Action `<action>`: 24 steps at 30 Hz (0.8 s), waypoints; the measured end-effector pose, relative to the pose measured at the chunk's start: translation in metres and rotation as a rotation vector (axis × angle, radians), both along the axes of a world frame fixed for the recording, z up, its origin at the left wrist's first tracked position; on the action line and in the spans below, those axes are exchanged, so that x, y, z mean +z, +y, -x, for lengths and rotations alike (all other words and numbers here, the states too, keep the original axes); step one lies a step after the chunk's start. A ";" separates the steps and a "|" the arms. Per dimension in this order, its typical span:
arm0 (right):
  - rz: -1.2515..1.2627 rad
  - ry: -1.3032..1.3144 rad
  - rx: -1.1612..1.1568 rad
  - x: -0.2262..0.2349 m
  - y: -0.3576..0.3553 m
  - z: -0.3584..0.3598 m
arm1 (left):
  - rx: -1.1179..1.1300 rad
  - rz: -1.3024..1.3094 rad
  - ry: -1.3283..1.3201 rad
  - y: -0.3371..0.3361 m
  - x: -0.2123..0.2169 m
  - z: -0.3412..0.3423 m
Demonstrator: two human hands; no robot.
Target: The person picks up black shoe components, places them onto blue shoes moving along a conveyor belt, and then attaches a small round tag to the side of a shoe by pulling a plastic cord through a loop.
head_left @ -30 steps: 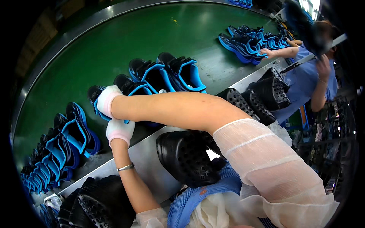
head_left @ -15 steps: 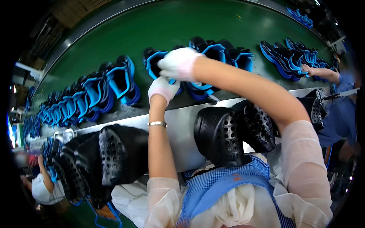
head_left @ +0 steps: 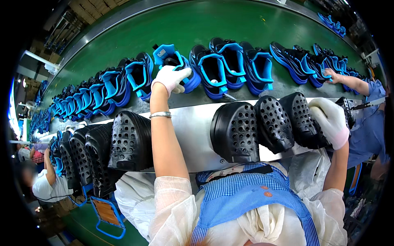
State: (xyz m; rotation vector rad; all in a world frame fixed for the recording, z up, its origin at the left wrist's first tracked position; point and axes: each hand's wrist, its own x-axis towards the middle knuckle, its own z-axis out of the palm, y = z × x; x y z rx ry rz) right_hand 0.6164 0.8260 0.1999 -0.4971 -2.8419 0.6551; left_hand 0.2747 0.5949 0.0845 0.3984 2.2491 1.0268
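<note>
My left hand (head_left: 170,78), in a white glove, grips a black and blue sneaker (head_left: 189,85) on the green belt. That sneaker sits tilted, its light-blue lining showing, and the palm hides part of its upper. Well to the right, my gloved right hand (head_left: 331,119) closes round the end of a stack of black, shoe-shaped pieces with round holes (head_left: 303,115). Its fingertips are partly hidden behind the stack. Just right of the left hand stands another sneaker (head_left: 211,73), with a small pale object inside near its heel.
Sneakers line the green belt (head_left: 123,37) on both sides. More black perforated stacks (head_left: 127,141) (head_left: 242,133) stand along the metal ledge (head_left: 193,139). A co-worker's hand (head_left: 333,76) touches sneakers at the right. Another person (head_left: 51,186) sits at the left near a stool (head_left: 107,213).
My right hand has left the sneakers and moved down and right to a black stack. My left hand has shifted slightly up and left, still at the sneaker, which now lies turned.
</note>
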 end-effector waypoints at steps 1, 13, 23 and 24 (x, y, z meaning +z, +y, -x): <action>0.024 -0.015 -0.065 0.000 0.002 -0.012 | -0.012 0.002 0.027 -0.004 -0.005 0.002; 0.144 0.031 -0.395 -0.020 0.037 -0.102 | -0.267 -0.111 0.709 0.016 -0.051 -0.063; 0.040 0.028 -0.513 -0.032 0.052 -0.135 | -0.286 -0.118 0.685 0.073 -0.079 -0.076; 0.095 0.037 -0.528 -0.031 0.052 -0.136 | -0.301 -0.124 0.702 0.077 -0.081 -0.072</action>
